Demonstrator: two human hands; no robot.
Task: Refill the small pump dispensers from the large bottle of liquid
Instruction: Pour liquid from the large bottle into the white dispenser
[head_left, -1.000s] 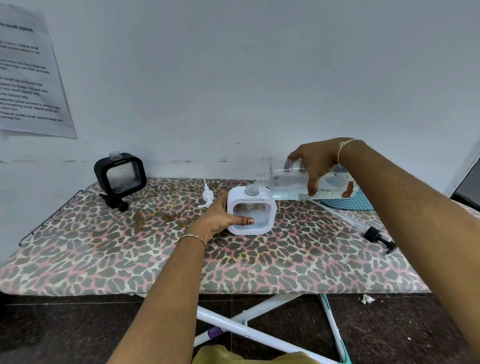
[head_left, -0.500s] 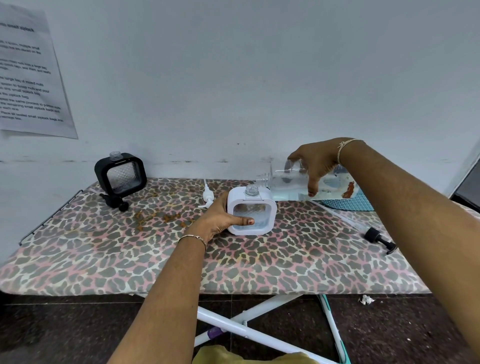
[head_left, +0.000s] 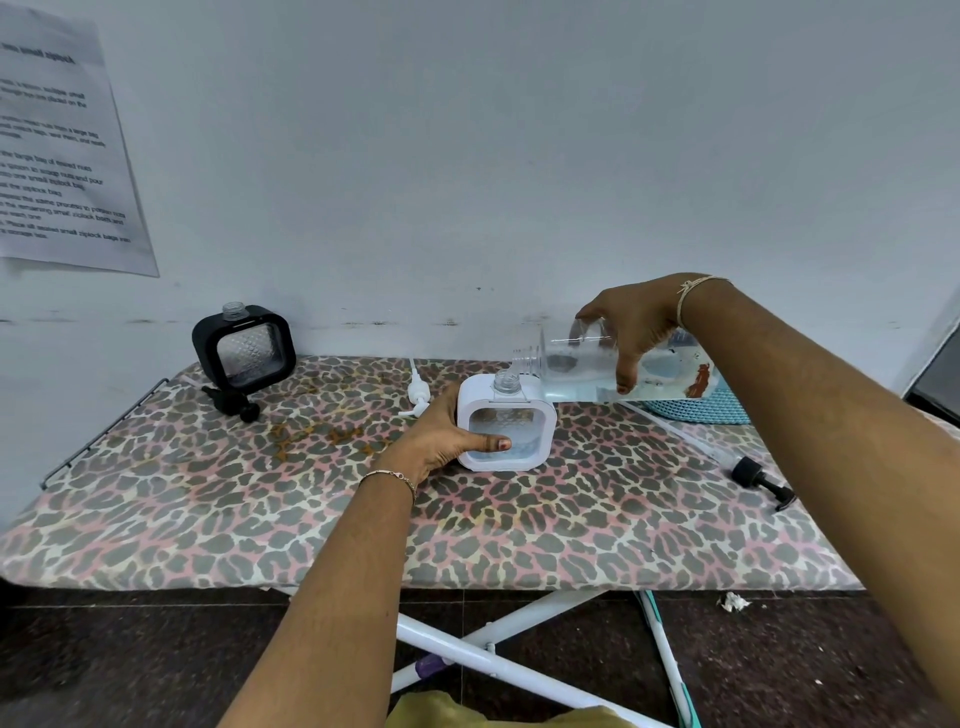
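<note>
Large bottle (head_left: 576, 376), tipped in our right hand's (head_left: 636, 322) grip, mouth at one o'clock of the white dispenser (head_left: 543, 415) our left hand (head_left: 436, 436) clasps; it looks part-filled. Black dispenser (head_left: 244, 345), ten o'clock, seemingly awaits.

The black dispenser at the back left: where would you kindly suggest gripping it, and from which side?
I would clasp the black dispenser across the lower part of its square frame, coming from the left side, thumb on the front face, as the left hand holds the white dispenser. It stands upright with its open neck on top, to keep clear.
</note>
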